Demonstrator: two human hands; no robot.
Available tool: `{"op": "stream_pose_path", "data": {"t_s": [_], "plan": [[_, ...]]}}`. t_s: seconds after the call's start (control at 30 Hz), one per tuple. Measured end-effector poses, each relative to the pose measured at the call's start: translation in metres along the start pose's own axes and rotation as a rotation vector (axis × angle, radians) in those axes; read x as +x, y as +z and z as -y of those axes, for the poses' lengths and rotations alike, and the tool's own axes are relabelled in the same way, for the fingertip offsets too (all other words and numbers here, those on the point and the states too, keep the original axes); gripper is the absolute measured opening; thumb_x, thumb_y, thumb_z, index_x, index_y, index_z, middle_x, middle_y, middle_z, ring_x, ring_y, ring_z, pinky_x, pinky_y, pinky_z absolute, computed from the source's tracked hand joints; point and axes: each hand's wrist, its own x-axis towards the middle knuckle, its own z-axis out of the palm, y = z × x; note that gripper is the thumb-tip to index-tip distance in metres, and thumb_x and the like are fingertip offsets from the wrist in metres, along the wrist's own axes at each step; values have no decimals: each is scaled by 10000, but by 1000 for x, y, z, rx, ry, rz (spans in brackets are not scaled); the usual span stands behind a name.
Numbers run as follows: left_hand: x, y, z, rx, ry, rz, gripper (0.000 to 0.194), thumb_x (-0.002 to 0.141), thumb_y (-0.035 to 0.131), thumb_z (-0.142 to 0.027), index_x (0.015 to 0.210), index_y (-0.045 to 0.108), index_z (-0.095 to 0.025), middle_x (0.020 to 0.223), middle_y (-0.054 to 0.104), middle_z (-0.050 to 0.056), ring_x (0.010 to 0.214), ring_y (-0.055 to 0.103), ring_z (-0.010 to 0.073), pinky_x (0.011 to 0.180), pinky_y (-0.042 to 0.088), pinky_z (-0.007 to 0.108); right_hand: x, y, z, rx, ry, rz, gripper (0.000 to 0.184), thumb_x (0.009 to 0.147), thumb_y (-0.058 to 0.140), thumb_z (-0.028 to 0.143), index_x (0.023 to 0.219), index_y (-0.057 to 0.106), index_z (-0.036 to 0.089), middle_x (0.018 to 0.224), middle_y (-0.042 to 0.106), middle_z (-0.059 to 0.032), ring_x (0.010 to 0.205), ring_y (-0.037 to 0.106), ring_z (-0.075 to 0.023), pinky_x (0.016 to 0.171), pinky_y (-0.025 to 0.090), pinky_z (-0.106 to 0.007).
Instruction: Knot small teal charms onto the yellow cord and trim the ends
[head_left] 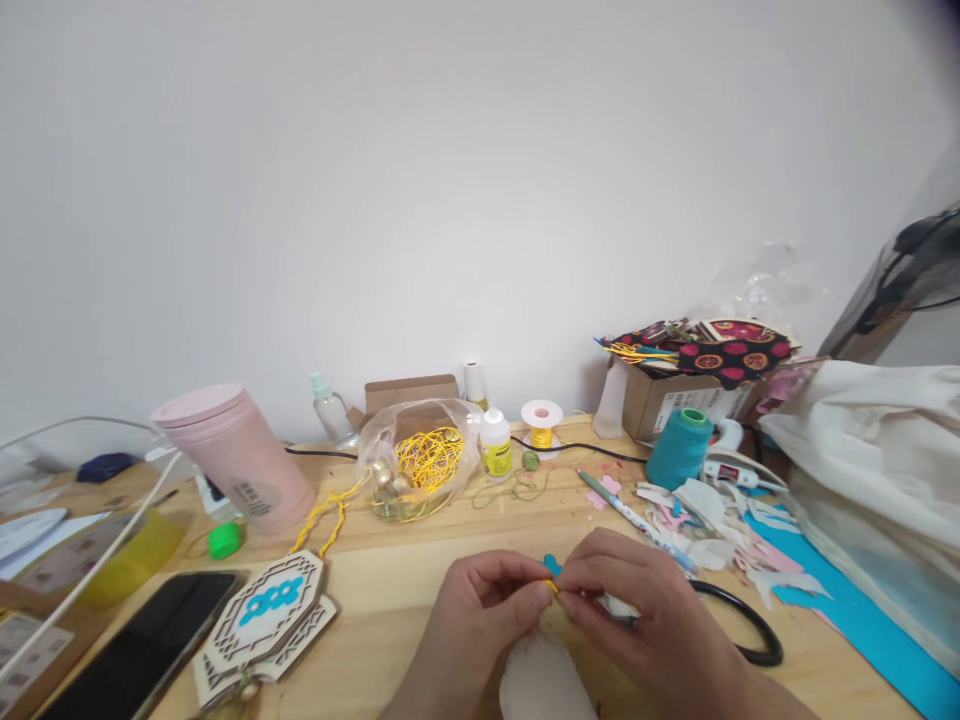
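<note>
Keeping a white, rounded piece (546,682) nearest, at the frame's bottom middle. Just above, pinching a tiny bit of yellow string (553,587) between left hand (491,612) and right hand (643,602), fingertips close together, likely for a steady hold on something so thin. Resting stacked wooden tags (270,608) at lower left, perhaps out of the way. Farther back, near the middle, keeping a yellow tangle (429,460) in a clear bag (379,430), maybe to stop it spreading. Standing a white bottle (495,437) upright beside it, perhaps against spills.

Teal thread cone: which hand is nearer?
Right. The right hand is on the near side of the teal thread cone, slightly to its left; the left hand is farther left.
</note>
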Motion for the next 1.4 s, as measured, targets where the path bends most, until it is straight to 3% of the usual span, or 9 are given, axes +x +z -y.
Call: {"op": "stream_pose_path", "data": {"t_s": [0.2, 0.43, 0.57, 0.77, 0.97, 1.1, 1.3, 1.4], "plan": [[-4, 6, -9, 133, 103, 26, 71, 625, 663, -199, 624, 618, -145, 541, 523, -29, 513, 415, 69, 491, 313, 178, -2, 2, -1, -46, 22, 34, 152, 780, 477, 137, 717, 614, 150, 639, 595, -37, 603, 533, -121, 540, 414, -210], [-11, 1, -19, 793, 447, -26, 66, 692, 549, -150, 661, 595, -185, 646, 565, 8, 596, 491, 129, 556, 372, 213, 4, -14, 5, -134, 26, 114, 142, 782, 493, 115, 748, 615, 181, 692, 601, -23, 673, 528, -142, 622, 416, -261], [-11, 0, -20, 953, 547, -5, 77, 736, 526, -180, 696, 591, -191, 665, 579, 16, 606, 510, 127, 565, 383, 198, 3, -12, 9, -231, -13, 175, 160, 791, 471, 95, 755, 612, 161, 690, 593, -35, 671, 507, -157, 599, 413, -267], [-13, 3, -20, 946, 535, 18, 106, 762, 505, -208, 712, 597, -192, 699, 587, 40, 642, 528, 145, 588, 395, 206, 4, -6, 9, -394, -63, 196, 170, 790, 470, 71, 720, 608, 141, 659, 575, -45, 643, 494, -168, 568, 407, -268], [-15, 3, -21, 1073, 530, 38, 164, 802, 457, -244, 734, 589, -172, 731, 592, 56, 697, 538, 166, 635, 395, 240, 9, -4, 10, -493, -88, 226, 158, 789, 490, 76, 701, 606, 138, 646, 580, -43, 626, 490, -166, 570, 395, -268], [-14, 2, -19, 1127, 521, 55, 185, 818, 434, -264, 736, 571, -171, 739, 583, 46, 709, 533, 165, 639, 390, 249, 10, 2, 9, -688, -205, 243, 148, 720, 554, 35, 617, 572, 140, 569, 545, -24, 564, 458, -153, 530, 348, -267], [-13, 2, -18, 1072, 469, 52, 107, 770, 470, -130, 699, 543, -164, 709, 554, 9, 675, 513, 133, 624, 382, 233, 12, 8, 1, -892, -400, 440, 141, 648, 590, 54, 575, 527, 157, 549, 504, -18, 529, 401, -154, 492, 282, -287], [-14, 3, -19, 1021, 439, 37, 95, 747, 491, -128, 694, 559, -169, 682, 558, -8, 647, 508, 118, 608, 375, 219, 16, 6, -1, -805, -305, 465, 115, 644, 566, 45, 602, 543, 149, 582, 532, -22, 572, 444, -157, 528, 314, -282]]}}
